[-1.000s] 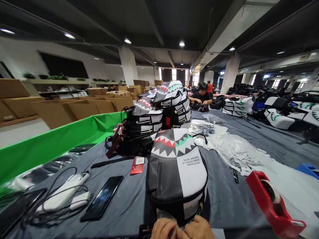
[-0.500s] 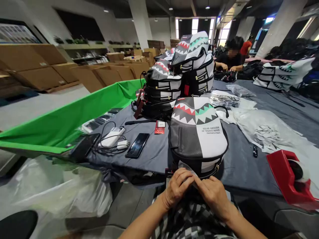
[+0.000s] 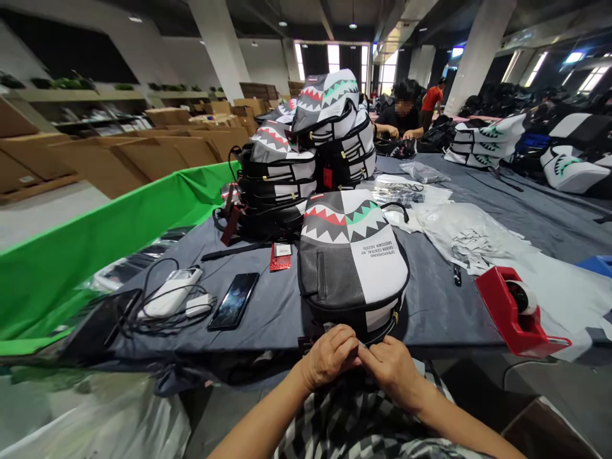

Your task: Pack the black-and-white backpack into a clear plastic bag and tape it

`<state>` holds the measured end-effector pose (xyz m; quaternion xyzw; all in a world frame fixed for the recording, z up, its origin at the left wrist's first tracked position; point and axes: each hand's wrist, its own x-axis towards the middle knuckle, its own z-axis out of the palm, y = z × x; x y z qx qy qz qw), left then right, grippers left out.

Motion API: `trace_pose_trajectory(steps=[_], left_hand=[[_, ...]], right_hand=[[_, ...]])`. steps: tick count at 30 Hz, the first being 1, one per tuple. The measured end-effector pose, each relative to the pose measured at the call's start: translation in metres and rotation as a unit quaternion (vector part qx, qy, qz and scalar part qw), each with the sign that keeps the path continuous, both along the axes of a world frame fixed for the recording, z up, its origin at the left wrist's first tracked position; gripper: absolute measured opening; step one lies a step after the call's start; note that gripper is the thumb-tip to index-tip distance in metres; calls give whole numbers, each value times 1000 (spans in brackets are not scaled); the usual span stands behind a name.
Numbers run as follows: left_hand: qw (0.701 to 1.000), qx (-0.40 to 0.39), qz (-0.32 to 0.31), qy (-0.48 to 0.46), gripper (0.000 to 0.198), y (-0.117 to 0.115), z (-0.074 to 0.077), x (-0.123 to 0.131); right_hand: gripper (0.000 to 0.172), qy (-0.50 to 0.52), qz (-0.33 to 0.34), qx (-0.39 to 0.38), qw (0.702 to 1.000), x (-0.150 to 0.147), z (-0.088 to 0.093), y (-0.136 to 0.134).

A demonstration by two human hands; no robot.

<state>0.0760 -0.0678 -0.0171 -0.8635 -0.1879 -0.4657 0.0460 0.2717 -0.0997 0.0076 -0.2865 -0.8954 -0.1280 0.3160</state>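
Observation:
A grey, black and white backpack (image 3: pixel 351 261) with a shark-mouth print lies flat on the grey table (image 3: pixel 444 306), its bottom toward me. My left hand (image 3: pixel 329 358) and my right hand (image 3: pixel 389 368) meet at the table's near edge, just below the backpack. Both have their fingers curled and pinched together on a small thin piece I cannot make out. My forearms come up over a checked garment on my lap.
Stacked shark-print backpacks (image 3: pixel 306 146) stand behind. A phone (image 3: pixel 234 299), a power bank with cables (image 3: pixel 172 296) and a red tag (image 3: pixel 280 257) lie left. A red tape dispenser (image 3: pixel 519 312) and clear plastic bags (image 3: pixel 468 236) are right. Green cloth (image 3: pixel 95 248) borders the left. A person (image 3: pixel 404 115) works far off.
The view has tilted down from the hall ceiling to my hands and lap. My hands stay pinched together at the backpack's near end, now slightly closer to each other.

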Motion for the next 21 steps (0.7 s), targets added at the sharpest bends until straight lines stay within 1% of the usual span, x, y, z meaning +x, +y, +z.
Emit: trace_pose_trajectory(steps=[1, 3, 5, 6, 8, 10, 11, 13, 15, 18, 21], left_hand=[[1000, -2, -6, 8, 20, 1, 0, -2], [1000, 7, -9, 24, 17, 1, 1, -4], [999, 27, -6, 40, 13, 1, 3, -5], [998, 36, -6, 47, 11, 1, 4, -5], [998, 47, -7, 50, 10, 1, 7, -5], [998, 52, -7, 43, 13, 0, 10, -4], [997, 56, -8, 43, 15, -1, 11, -4], [997, 66, -8, 44, 18, -2, 13, -4], [997, 69, -1, 48, 21, -4, 15, -4], [996, 62, 17, 55, 30, -6, 14, -4], [995, 59, 35, 72, 39, -8, 12, -4]], right_hand=[[31, -1, 4, -11, 1000, 4, 0, -2], [30, 16, 6, -58, 998, 21, 0, -9], [31, 66, -17, -142, 988, 44, 2, -16], [29, 97, -36, -194, 975, 56, 3, -19], [23, 166, -66, -294, 939, 76, 4, -22], [31, 236, -83, -361, 899, 85, 3, -19], [33, 269, -90, -377, 882, 85, 2, -15], [34, 325, -103, -377, 861, 78, -1, -4], [36, 360, -106, -342, 862, 67, -2, 11], [36, 365, -78, -255, 892, 55, -1, 35], [37, 317, -43, -190, 928, 55, -1, 55]])
